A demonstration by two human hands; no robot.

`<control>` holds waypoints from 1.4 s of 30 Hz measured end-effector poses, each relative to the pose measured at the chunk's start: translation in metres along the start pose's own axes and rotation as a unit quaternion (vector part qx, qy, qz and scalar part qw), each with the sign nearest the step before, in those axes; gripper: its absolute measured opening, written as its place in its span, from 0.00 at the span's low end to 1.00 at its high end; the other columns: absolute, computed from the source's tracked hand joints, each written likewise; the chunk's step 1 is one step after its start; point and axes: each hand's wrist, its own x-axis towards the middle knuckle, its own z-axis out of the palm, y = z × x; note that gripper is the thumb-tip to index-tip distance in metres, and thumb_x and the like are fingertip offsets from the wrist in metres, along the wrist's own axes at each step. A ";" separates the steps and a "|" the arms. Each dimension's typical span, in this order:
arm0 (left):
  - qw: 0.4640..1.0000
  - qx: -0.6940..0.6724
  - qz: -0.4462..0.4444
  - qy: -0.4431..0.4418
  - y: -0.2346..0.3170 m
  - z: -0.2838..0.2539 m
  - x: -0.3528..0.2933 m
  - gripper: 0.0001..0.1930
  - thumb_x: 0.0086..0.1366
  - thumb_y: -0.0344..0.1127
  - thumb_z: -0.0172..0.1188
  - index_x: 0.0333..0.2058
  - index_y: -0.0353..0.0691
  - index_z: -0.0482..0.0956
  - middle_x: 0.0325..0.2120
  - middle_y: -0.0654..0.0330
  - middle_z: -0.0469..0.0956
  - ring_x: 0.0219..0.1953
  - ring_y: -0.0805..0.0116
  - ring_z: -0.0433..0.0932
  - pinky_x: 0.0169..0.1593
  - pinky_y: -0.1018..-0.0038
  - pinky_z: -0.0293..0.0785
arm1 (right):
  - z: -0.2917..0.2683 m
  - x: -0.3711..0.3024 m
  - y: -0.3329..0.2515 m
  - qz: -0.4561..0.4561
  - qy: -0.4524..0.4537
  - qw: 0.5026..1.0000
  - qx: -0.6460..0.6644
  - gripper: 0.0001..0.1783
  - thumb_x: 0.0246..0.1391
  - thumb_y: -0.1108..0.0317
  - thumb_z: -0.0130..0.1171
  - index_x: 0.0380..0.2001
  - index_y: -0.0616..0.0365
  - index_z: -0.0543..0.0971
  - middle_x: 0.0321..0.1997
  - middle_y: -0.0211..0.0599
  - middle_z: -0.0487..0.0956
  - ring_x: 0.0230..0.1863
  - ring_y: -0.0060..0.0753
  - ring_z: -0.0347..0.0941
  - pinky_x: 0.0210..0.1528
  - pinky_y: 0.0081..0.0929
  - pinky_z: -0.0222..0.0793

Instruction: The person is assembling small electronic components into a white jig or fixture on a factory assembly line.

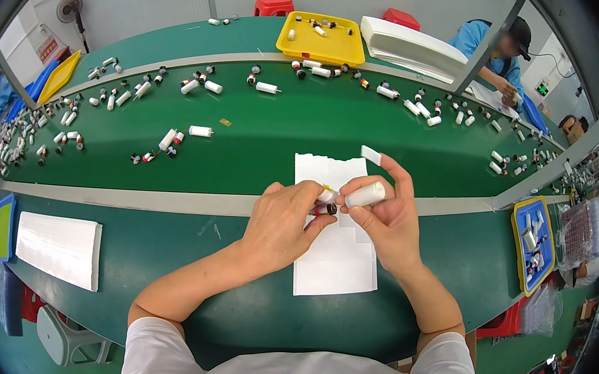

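Note:
Over a white paper sheet (333, 267), my two hands are close together. My right hand (397, 224) holds a white plastic cylinder (365, 195) between thumb and fingers. Its index finger is raised, with a white covering (370, 155) at the tip. My left hand (281, 222) is closed on a small part with a dark, red-banded end (324, 210). A whitish piece with a yellow bit (327, 193) shows between the fingertips, almost touching the white cylinder. My left fingers partly hide both of these pieces.
Beyond the bench runs a green belt (237, 150) strewn with white cylinders and small dark parts. A yellow tray (335, 41) stands across it. Folded white card (61, 248) lies at left; a blue-and-yellow tray (533, 254) of parts sits at right. Another person (497, 56) works at far right.

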 end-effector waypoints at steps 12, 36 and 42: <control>0.982 -0.171 -0.082 0.006 -0.015 0.021 0.007 0.19 0.53 0.33 0.74 0.34 0.35 0.71 0.29 0.55 0.81 0.32 0.64 0.82 0.32 0.67 0.75 | -0.007 -0.005 0.003 0.029 -0.094 0.995 0.006 0.43 0.61 0.79 0.55 0.71 0.51 0.42 0.47 0.51 0.76 0.43 0.35 0.74 0.42 0.30 0.73; 0.718 -0.657 -0.225 -0.055 0.005 0.032 0.013 0.16 0.68 0.25 0.57 0.54 0.37 0.75 0.42 0.58 0.80 0.42 0.67 0.82 0.44 0.72 0.78 | -0.027 -0.019 0.000 0.088 0.142 0.972 0.168 0.09 0.61 0.62 0.62 0.41 0.55 0.81 0.42 0.25 0.79 0.45 0.20 0.68 0.50 0.27 0.60; 0.779 -0.604 -0.169 -0.025 0.013 0.039 0.012 0.17 0.66 0.21 0.57 0.53 0.36 0.74 0.45 0.59 0.78 0.44 0.72 0.80 0.45 0.76 0.78 | -0.018 -0.025 0.001 0.175 0.107 0.952 0.226 0.09 0.60 0.63 0.63 0.38 0.55 0.83 0.38 0.24 0.78 0.40 0.21 0.67 0.46 0.26 0.61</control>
